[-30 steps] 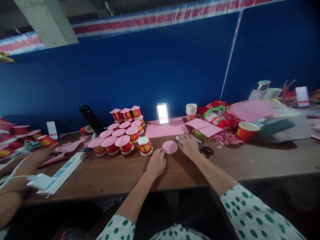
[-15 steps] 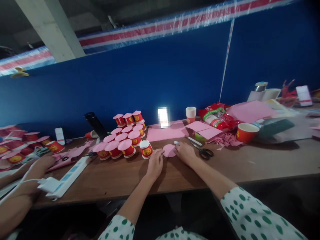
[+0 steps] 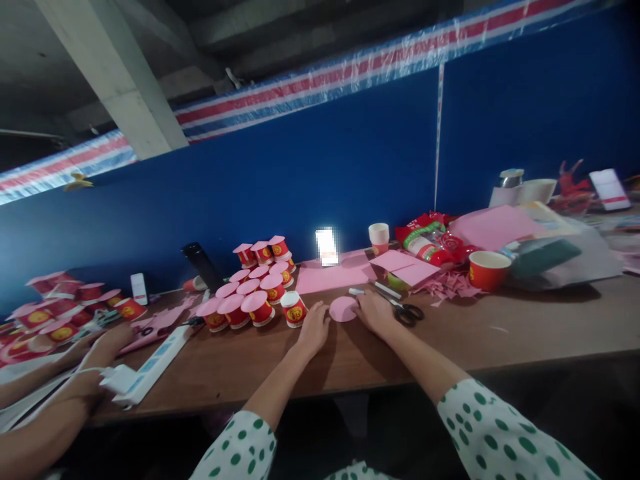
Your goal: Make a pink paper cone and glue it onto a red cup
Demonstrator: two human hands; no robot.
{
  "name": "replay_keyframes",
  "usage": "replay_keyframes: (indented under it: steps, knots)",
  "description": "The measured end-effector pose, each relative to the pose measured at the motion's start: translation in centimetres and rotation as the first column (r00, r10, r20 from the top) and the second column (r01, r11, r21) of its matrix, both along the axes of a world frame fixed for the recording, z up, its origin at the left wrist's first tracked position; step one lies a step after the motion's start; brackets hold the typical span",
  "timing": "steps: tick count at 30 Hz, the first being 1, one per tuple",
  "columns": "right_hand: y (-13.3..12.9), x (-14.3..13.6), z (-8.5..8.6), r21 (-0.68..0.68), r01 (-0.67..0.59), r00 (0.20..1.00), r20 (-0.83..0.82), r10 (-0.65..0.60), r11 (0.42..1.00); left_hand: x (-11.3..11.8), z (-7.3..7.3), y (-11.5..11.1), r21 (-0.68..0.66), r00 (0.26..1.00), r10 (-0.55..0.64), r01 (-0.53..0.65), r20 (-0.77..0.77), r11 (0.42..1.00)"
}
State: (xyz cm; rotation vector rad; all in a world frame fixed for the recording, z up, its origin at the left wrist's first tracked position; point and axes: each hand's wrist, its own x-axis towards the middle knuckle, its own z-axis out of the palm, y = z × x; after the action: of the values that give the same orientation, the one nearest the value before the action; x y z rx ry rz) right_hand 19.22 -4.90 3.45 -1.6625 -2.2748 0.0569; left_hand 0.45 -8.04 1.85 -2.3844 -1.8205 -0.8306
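Note:
A pink paper disc (image 3: 343, 309) lies flat on the brown table between my two hands. My left hand (image 3: 316, 327) rests just left of it, fingers loosely extended and holding nothing. At the disc's right edge, my right hand (image 3: 375, 312) has its fingers curled, the fingertips at the paper. A small white stick (image 3: 357, 291) pokes out past those fingers; its kind is hard to make out. Black scissors (image 3: 409, 313) lie by the right hand. Left of my left hand stands an upturned red paper cup (image 3: 293, 309) without a disc on top.
Several red cups topped with pink discs (image 3: 258, 301) stand left. Behind are pink sheets (image 3: 335, 275), a lit phone (image 3: 327, 247) and a stacked cup (image 3: 379, 237). Right are pink scraps (image 3: 453, 287) and an orange cup (image 3: 489, 270). A power strip (image 3: 157, 367) lies near another person's arms (image 3: 95, 363).
The view has shifted slightly. The disc has slid a little to the right with my right hand, and a narrow gap now shows between it and my left fingertips.

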Motion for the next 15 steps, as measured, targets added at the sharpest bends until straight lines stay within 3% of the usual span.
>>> replay_keyframes:
  steps: [6, 9, 12, 15]
  knots:
    - [0.2, 0.4, -0.2, 0.013, -0.026, 0.996, -0.088, 0.027, 1.0, 0.4, 0.1, 0.6, -0.055, 0.999, -0.005, 0.003, -0.043, 0.999]
    - [0.3, 0.3, -0.2, 0.009, -0.033, 0.996, -0.087, 0.033, 0.999, 0.7, 0.9, 0.7, -0.044, 0.999, -0.023, 0.021, -0.042, 0.999]
    - [0.4, 0.2, -0.3, -0.003, -0.04, 0.995, -0.095, 0.039, 0.999, 1.9, 3.5, -0.3, 0.004, 0.997, -0.079, 0.079, 0.015, 0.997]
    - [0.4, 0.1, -0.4, -0.008, -0.017, 0.992, -0.125, 0.016, 1.0, 3.7, 8.0, -3.9, 0.104, 0.965, -0.19, 0.173, 0.183, 0.979]
